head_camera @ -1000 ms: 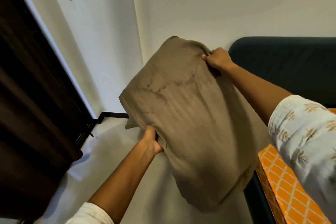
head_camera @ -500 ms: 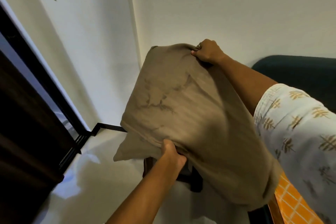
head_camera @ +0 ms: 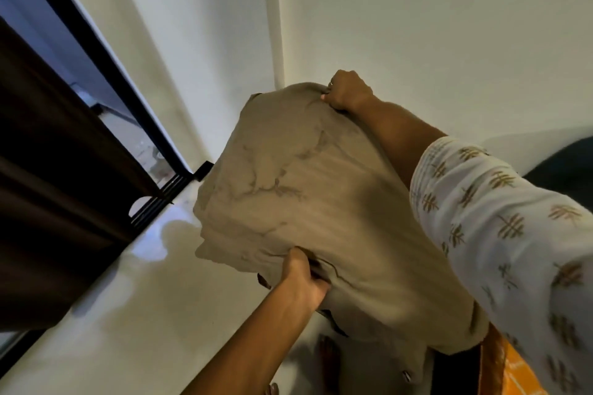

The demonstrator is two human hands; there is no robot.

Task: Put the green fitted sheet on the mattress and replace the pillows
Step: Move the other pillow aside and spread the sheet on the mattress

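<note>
At the left stand a dark curtain (head_camera: pixel 57 170) and a black window frame (head_camera: pixel 106 58). The left hand (head_camera: pixel 305 279) clenches the lower edge of the pillow (head_camera: pixel 305 202), and the right hand (head_camera: pixel 346 90) grips its upper corner. The pillow, in a brownish cover, hangs in the air above the pale floor (head_camera: pixel 128 314), beside the orange mattress (head_camera: pixel 513 372) at the lower right. Its long axis runs from upper left down to lower right, and the face is turned to the camera. I judge the pillow is being taken off the bed, so the next move needs a free place to put it down.
</note>
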